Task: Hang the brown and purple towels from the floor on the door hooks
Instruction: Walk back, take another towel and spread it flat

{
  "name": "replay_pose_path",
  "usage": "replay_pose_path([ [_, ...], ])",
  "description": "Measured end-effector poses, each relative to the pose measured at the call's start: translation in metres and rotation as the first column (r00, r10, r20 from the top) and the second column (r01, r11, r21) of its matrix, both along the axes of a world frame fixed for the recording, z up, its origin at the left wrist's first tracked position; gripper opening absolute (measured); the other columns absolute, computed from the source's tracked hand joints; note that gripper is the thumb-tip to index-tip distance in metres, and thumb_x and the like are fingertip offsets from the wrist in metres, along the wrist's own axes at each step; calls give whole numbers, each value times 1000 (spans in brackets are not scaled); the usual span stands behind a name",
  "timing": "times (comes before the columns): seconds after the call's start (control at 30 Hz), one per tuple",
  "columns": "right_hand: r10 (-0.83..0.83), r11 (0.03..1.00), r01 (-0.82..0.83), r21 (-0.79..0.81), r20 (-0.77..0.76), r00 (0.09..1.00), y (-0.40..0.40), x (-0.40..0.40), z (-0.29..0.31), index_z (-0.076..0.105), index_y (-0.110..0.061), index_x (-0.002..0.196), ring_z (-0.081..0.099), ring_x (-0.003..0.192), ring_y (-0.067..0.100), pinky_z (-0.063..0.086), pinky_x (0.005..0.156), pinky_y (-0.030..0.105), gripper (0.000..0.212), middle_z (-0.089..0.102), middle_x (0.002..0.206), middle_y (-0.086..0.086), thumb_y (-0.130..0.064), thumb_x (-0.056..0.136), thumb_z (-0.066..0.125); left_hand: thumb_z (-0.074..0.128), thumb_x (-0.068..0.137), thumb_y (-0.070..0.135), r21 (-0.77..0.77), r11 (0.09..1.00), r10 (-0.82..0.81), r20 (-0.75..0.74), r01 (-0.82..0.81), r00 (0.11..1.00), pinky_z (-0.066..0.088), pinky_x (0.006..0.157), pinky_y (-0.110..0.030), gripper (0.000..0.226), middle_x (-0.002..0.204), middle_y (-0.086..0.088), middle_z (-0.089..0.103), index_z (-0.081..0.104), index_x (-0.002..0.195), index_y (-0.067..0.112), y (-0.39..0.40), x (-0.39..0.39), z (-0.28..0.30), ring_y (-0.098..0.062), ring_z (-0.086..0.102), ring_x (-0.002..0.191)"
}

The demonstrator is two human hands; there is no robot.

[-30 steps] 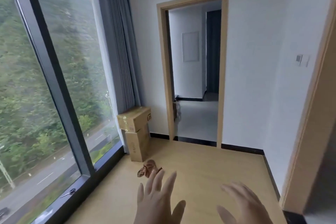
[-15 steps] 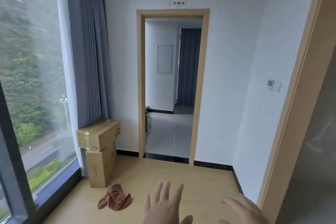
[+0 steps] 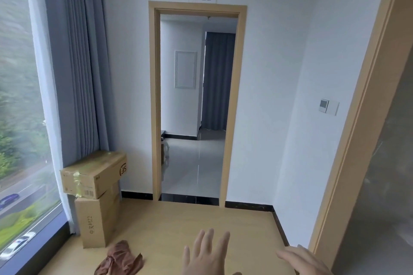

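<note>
A crumpled brown towel (image 3: 119, 262) lies on the wooden floor (image 3: 178, 223) at the bottom left, just in front of the cardboard boxes. My left hand (image 3: 206, 254) is raised at the bottom centre, fingers spread and straight, holding nothing, a little to the right of the towel. My right hand (image 3: 304, 261) reaches in at the bottom right, fingers relaxed and empty. No purple towel and no door hooks are in view.
Two stacked cardboard boxes (image 3: 96, 187) stand against the grey curtain (image 3: 76, 62) by the big window (image 3: 17, 118). An open doorway (image 3: 196, 105) straight ahead leads to a tiled room. A wooden door frame (image 3: 362, 118) runs up the right side.
The view has turned right and tilted up: the window slid out to the left, the doorway centred, the towel moved to the bottom left. Both hands stay raised and empty.
</note>
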State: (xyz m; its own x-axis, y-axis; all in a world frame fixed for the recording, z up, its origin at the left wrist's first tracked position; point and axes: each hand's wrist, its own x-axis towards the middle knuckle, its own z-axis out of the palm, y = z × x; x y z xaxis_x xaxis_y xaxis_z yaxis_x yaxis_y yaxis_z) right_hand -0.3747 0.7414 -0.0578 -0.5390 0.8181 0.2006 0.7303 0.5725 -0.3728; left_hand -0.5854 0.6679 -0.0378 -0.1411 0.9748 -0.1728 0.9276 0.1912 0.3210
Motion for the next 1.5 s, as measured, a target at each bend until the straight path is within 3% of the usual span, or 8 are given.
replay_pose_path([
  [0.07,-9,1000,8,-2,-42,999,19,2,0,6,-54,139,8,144,0,9,99,6,77,-5,146,-34,-72,68,29,47,87,67,10,1000,-20,-11,21,1000,1,119,-46,88,162,3,-11,-6,151,41,23,3,-2,-18,-10,149],
  [0.1,-14,1000,14,1,-46,999,29,2,0,9,-56,136,8,143,-2,10,102,8,71,14,139,-44,-72,74,37,47,87,66,19,999,-27,-22,28,999,1,120,-46,88,162,3,-11,-6,152,41,35,4,-3,-18,-10,149],
  [0.17,-36,999,36,4,-57,998,53,4,-1,17,-56,133,11,137,-10,13,105,12,62,18,114,-64,-63,84,53,46,89,65,57,998,-22,-52,25,998,0,120,-46,85,162,2,-11,-6,152,41,61,7,-6,-18,-10,149],
  [0.27,-90,995,94,32,-103,991,99,10,1,26,-49,138,15,131,-23,17,112,22,61,29,137,-36,-54,87,59,40,93,63,163,987,19,-86,-5,996,-1,119,-46,77,162,4,-9,-4,152,41,101,15,-9,-17,-11,149],
  [0.37,-119,990,124,60,-76,990,149,20,4,37,-41,141,17,141,-3,16,116,26,54,32,144,-25,-52,91,53,39,94,60,284,958,62,-96,-32,993,-2,119,-44,73,162,7,-4,-1,152,41,142,21,-7,-15,-10,148],
  [0.8,-27,998,41,50,-252,967,308,45,10,52,-33,133,20,142,3,22,114,27,43,46,137,-20,-40,91,58,40,93,61,387,921,112,-152,-45,982,4,119,-48,70,161,5,7,7,151,40,303,49,1,-17,-3,149],
  [1.13,-56,998,59,11,-172,983,408,10,-7,53,-31,133,21,142,4,20,114,25,42,47,138,-18,-38,92,58,41,94,58,363,931,61,-100,-21,993,3,119,-48,67,161,2,10,10,150,38,415,12,-19,-17,-3,149],
  [1.5,-118,991,122,50,-72,990,542,-85,13,53,-32,132,23,141,4,22,115,30,41,46,137,-19,-39,92,57,42,94,56,346,938,15,27,-23,1000,8,119,-51,67,159,0,13,11,150,36,560,-90,-28,-20,-1,148],
])
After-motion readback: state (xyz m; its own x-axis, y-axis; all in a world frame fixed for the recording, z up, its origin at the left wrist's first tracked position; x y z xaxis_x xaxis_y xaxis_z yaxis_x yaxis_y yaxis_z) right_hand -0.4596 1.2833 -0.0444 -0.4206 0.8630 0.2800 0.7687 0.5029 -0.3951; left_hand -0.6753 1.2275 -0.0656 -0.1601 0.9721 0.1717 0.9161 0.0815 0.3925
